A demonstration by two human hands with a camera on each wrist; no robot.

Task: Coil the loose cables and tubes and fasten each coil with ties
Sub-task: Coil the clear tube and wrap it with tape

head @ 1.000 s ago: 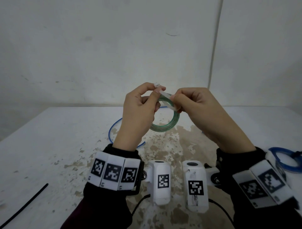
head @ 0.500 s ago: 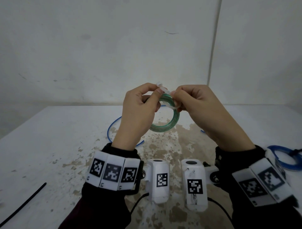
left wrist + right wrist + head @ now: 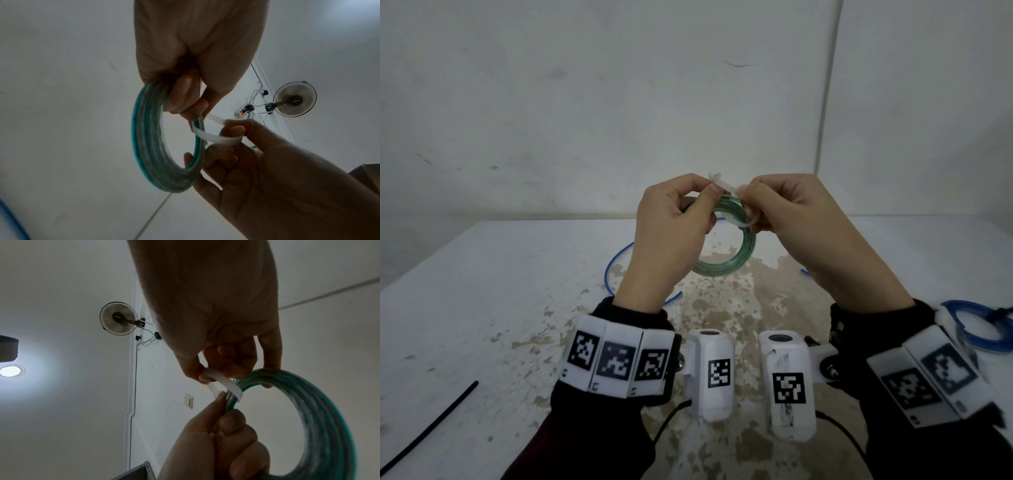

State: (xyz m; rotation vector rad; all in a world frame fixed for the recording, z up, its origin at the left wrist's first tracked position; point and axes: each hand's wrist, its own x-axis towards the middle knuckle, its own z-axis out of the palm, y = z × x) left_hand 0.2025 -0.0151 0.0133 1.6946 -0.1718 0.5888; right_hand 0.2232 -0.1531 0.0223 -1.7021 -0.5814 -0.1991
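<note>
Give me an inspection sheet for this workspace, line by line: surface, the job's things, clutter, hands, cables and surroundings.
Surface: white table, paint worn away in brown patches at the middle.
Job's things: green coil held up above the table; white tie looped round its strands, not yet pulled tight.
Clutter: nothing seen.
Hands: left hand grips the coil and pinches one end of the tie; right hand pinches the tie's loop beside the coil.
Cables: loose blue tube on the table behind the hands; blue coil at the right edge; black tie lying near left.
Surroundings: white walls; wall fan, power strip and wall switch; ceiling light on.
</note>
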